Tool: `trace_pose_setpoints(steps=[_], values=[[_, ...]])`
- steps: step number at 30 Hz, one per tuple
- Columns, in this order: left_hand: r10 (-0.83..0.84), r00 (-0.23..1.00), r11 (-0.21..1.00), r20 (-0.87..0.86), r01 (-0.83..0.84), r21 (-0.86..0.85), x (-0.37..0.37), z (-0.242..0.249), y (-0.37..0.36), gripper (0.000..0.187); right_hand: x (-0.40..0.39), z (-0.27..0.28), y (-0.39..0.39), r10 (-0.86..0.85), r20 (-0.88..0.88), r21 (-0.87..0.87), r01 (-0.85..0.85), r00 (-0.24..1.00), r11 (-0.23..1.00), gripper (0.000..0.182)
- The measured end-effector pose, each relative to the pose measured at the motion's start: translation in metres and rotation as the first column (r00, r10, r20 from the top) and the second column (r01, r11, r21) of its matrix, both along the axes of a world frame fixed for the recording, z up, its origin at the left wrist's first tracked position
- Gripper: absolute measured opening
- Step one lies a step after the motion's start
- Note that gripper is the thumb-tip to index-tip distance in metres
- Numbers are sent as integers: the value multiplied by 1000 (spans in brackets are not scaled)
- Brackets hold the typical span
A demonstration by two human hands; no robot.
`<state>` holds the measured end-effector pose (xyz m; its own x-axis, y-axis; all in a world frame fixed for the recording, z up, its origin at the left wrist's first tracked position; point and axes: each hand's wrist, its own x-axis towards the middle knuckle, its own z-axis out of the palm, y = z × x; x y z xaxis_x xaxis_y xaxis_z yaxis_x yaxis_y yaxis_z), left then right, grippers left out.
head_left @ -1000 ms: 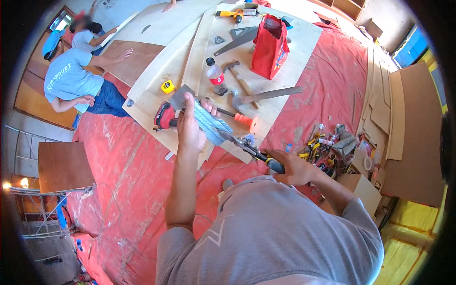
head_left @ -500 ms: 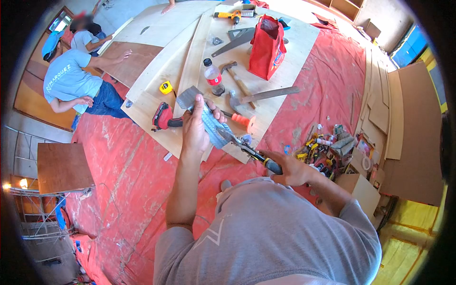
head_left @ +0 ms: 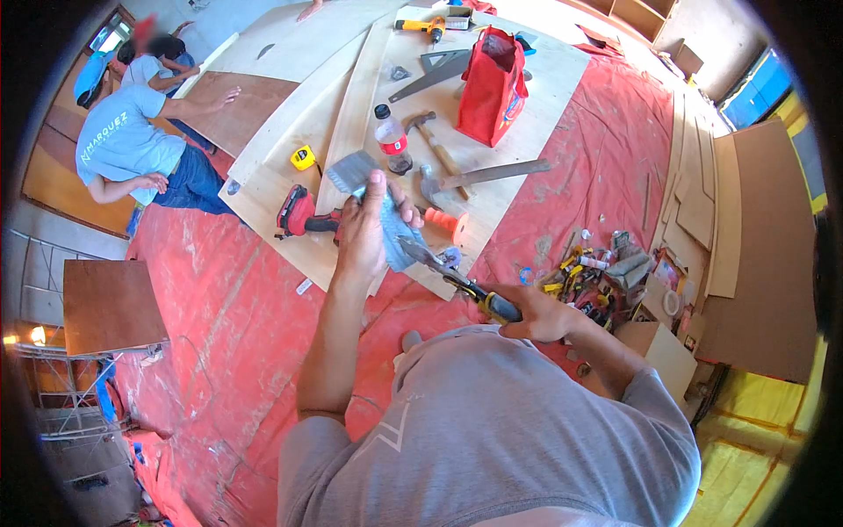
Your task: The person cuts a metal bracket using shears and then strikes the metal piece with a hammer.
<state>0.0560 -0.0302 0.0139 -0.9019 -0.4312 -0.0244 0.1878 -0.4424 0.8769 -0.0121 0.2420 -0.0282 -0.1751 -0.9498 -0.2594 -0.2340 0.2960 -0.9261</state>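
Gripping thin grey sheet strip (head_left: 379, 209) in left hand (head_left: 362, 235); right hand (head_left: 536, 314) clamps snips (head_left: 457, 279). Likely light, springy, sharp-edged: hold mid-length.

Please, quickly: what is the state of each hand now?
Left hand: closed, holding a flat grey-blue textured metal sheet.
Right hand: closed around the yellow-and-black handle of metal snips.
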Motion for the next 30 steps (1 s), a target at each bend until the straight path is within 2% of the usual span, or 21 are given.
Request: trace_pose_setpoints(steps=[1, 4, 7, 13, 16, 19, 22, 25, 28, 30], values=[[-16, 1000, 1000, 27, 16, -24, -1, -3, -1, 42, -1, 2, 0, 22, 86, 55, -26, 996, 998, 73], [-62, 997, 998, 49, 62, 15, -2, -8, -3, 43, -1, -9, 2, 0, 156, -9, 1, 988, 1000, 71], [-22, 999, 1000, 38, 22, 13, -6, -14, -1, 42, -2, -4, 1, -40, 48, -27, 41, 998, 999, 71], [-5, 998, 1000, 58, 5, 3, -3, -16, 3, 42, 7, 13, 0, -75, 93, 45, 71, 993, 996, 71], [-8, 997, 1000, 72, 8, -1, -3, -13, 5, 42, 11, -4, 1, -76, 41, 6, 76, 996, 997, 71], [3, 996, 1000, 89, -3, -1, -4, -14, 4, 41, 15, -4, -1, -84, 74, -5, 84, 994, 996, 65], [-22, 992, 1000, 122, 20, 17, -5, -20, 1, 40, 16, -13, -1, -69, 67, -58, 73, 995, 996, 52], [-62, 992, 997, 109, 58, 46, -10, -23, -7, 38, 13, -24, -3, -55, 36, -15, 55, 998, 998, 33], [-80, 994, 995, 80, 76, 62, -15, -32, -13, 37, 10, -25, -8, -69, 46, 92, 65, 997, 994, 32], [-83, 994, 995, 74, 78, 62, -18, -39, -15, 37, 4, -31, -9, -48, 19, 89, 47, 999, 995, 33]])
